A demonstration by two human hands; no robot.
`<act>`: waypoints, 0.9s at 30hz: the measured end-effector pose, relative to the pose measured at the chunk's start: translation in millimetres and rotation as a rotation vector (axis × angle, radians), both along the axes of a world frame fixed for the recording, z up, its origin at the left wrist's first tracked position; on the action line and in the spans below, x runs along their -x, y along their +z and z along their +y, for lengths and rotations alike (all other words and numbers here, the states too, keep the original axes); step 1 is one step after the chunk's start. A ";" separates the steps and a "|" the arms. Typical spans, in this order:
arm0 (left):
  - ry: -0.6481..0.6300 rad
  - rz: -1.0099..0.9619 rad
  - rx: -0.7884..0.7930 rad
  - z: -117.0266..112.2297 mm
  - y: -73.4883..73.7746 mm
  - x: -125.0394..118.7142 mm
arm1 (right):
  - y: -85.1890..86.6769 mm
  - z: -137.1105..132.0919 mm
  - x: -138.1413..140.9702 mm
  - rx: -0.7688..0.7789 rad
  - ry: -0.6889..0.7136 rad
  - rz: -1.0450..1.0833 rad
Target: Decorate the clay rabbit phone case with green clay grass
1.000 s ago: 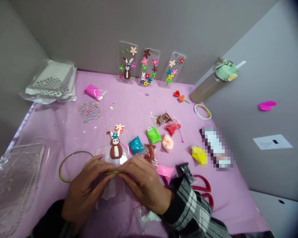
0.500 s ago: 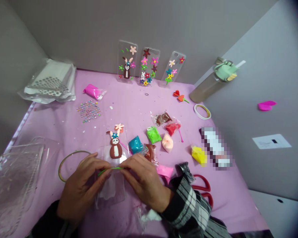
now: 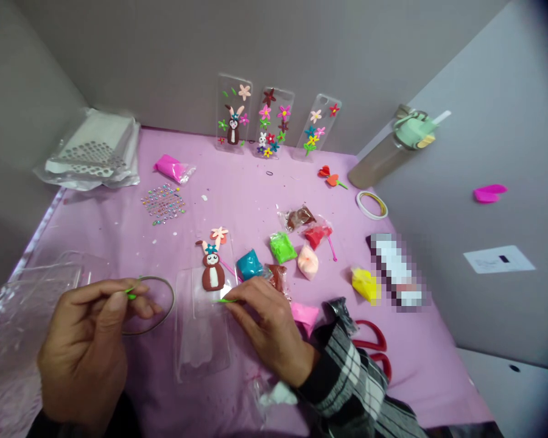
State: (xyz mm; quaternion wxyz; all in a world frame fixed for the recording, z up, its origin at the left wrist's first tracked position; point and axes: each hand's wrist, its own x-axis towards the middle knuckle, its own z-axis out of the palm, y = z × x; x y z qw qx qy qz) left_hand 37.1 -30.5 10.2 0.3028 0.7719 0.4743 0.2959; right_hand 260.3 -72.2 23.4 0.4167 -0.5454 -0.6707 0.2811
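Between the thumb and fingers of my left hand (image 3: 89,347) is a small bit of green clay (image 3: 130,294), above a thin hoop (image 3: 172,299). My right hand (image 3: 267,322) pinches a thin green clay strip (image 3: 227,300) just below a brown clay rabbit (image 3: 213,274). The rabbit has a white belly and a blue flower on its head, and a peach clay flower (image 3: 219,233) is above it. Both sit on a clear phone case (image 3: 203,340) lying flat. Packets of blue clay (image 3: 249,265) and green clay (image 3: 282,247) lie beyond my right hand.
Decorated cases (image 3: 274,121) lean against the back wall. A bottle (image 3: 390,149), a tape roll (image 3: 372,205) and red-handled scissors (image 3: 372,337) are at the right. A clear plastic tray (image 3: 18,340), rhinestones (image 3: 163,204) and a packaged stack (image 3: 91,149) are at the left.
The green strip stretched between both hands has come apart. My left hand has moved left with one piece; my right hand stays near the rabbit with the other.
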 end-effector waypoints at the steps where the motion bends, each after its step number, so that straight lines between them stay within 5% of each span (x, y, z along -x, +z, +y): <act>1: -0.002 -0.008 0.016 1.2 2.2 -3.7 | -0.1 -0.2 0.3 -0.002 0.010 0.007; 11: -0.037 -0.191 0.246 1.8 8.7 -22.0 | -1.9 -1.7 3.7 -0.023 0.035 0.033; 27: -0.039 -0.210 0.211 -1.7 11.3 -27.9 | -5.2 0.3 6.2 -0.056 0.097 0.007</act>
